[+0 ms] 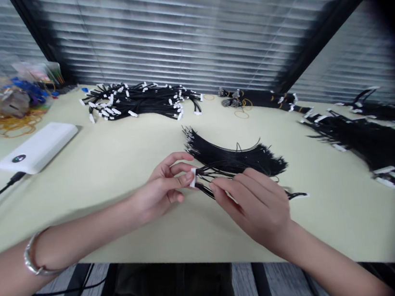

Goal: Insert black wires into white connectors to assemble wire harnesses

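Between thumb and fingers, my left hand (169, 181) pinches a white connector (193, 177) with several thin black wires running out of its right side. My right hand (253, 201) is closed just to the right, thumb and index fingertip together on a black wire near the connector. The wires pass under my right hand, and a white connector (303, 195) shows on black wires beyond it. Just behind both hands lies a loose bundle of cut black wires (234, 153) with bare-looking tips at its left end.
Finished-looking cables (140, 99) with white connectors are heaped at the back. More wire bundles (371, 139) lie at right. A white power bank (39, 148) with a black cable sits at left, before plastic bags and rubber bands (16, 124). Blinds stand behind the table (140, 240).
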A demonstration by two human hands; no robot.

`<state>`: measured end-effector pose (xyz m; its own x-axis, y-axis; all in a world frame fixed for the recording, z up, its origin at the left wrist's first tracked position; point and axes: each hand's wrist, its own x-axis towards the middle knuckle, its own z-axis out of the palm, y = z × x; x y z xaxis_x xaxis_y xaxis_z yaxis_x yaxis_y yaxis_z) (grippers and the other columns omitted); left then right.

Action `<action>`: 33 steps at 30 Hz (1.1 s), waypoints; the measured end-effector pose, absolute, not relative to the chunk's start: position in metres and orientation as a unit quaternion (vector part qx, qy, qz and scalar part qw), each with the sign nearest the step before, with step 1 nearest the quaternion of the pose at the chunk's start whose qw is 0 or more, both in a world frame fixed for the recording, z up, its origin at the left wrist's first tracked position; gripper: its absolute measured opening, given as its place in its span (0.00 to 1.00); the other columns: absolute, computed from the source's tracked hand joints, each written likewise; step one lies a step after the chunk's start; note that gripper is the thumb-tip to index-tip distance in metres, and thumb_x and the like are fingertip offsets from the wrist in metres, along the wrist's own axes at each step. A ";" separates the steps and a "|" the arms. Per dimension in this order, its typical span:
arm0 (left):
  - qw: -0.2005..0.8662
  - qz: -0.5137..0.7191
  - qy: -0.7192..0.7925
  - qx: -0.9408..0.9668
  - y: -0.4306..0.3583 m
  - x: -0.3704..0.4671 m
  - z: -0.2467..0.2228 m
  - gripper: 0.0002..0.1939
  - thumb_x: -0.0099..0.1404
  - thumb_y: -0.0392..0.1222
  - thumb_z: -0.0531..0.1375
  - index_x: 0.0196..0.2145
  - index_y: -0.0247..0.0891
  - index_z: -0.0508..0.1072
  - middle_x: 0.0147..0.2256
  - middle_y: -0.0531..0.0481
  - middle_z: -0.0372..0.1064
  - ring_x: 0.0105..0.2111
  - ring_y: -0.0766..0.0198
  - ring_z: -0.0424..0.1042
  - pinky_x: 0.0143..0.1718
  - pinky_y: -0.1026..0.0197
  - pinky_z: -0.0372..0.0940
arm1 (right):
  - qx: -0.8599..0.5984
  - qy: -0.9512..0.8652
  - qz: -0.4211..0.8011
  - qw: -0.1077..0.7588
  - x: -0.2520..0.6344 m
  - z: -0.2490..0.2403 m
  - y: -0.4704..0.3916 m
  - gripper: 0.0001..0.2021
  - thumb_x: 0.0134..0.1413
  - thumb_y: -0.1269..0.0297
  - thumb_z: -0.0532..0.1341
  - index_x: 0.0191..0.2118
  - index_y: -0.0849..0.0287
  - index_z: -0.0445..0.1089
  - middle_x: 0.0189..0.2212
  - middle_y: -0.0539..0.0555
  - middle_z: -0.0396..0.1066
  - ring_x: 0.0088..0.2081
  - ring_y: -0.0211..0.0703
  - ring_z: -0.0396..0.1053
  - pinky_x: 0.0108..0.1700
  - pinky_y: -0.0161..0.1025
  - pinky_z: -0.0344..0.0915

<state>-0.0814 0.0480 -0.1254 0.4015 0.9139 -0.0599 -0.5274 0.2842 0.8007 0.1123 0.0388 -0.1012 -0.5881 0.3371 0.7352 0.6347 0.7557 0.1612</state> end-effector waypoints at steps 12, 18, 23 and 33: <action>0.757 0.456 0.275 0.379 0.048 -0.079 -0.130 0.15 0.55 0.32 0.64 0.41 0.40 0.69 0.32 0.56 0.67 0.27 0.71 0.71 0.14 0.77 0.63 | -0.272 -0.859 -0.216 0.375 0.113 -0.111 0.040 0.07 0.48 0.71 0.64 0.33 0.61 0.65 0.19 0.47 0.63 0.24 0.35 0.54 0.29 0.36 0.55; 0.756 0.454 0.280 0.379 0.049 -0.079 -0.133 0.15 0.55 0.33 0.64 0.41 0.40 0.69 0.32 0.56 0.67 0.25 0.73 0.70 0.15 0.77 0.63 | -0.272 -0.863 -0.203 0.374 0.111 -0.112 0.040 0.06 0.49 0.72 0.64 0.32 0.61 0.65 0.19 0.47 0.63 0.24 0.35 0.55 0.29 0.37 0.55; 0.760 0.456 0.268 0.377 0.049 -0.079 -0.131 0.15 0.56 0.32 0.64 0.42 0.40 0.69 0.31 0.56 0.66 0.26 0.73 0.69 0.16 0.78 0.63 | -0.274 -0.859 -0.179 0.394 0.109 -0.113 0.042 0.05 0.49 0.72 0.63 0.31 0.60 0.65 0.19 0.47 0.63 0.23 0.35 0.54 0.28 0.37 0.55; 0.759 0.461 0.272 0.370 0.049 -0.081 -0.128 0.15 0.57 0.32 0.63 0.42 0.41 0.68 0.31 0.56 0.66 0.30 0.71 0.70 0.15 0.78 0.62 | -0.276 -0.830 -0.149 0.462 0.111 -0.104 0.041 0.09 0.47 0.77 0.63 0.36 0.60 0.67 0.28 0.51 0.69 0.31 0.37 0.66 0.35 0.37 0.62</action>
<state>-0.0807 0.0492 -0.1278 0.4264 0.9017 -0.0716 -0.4994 0.3006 0.8126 0.1111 0.0411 -0.1038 -0.4216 0.3205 0.8483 0.5953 0.8035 -0.0077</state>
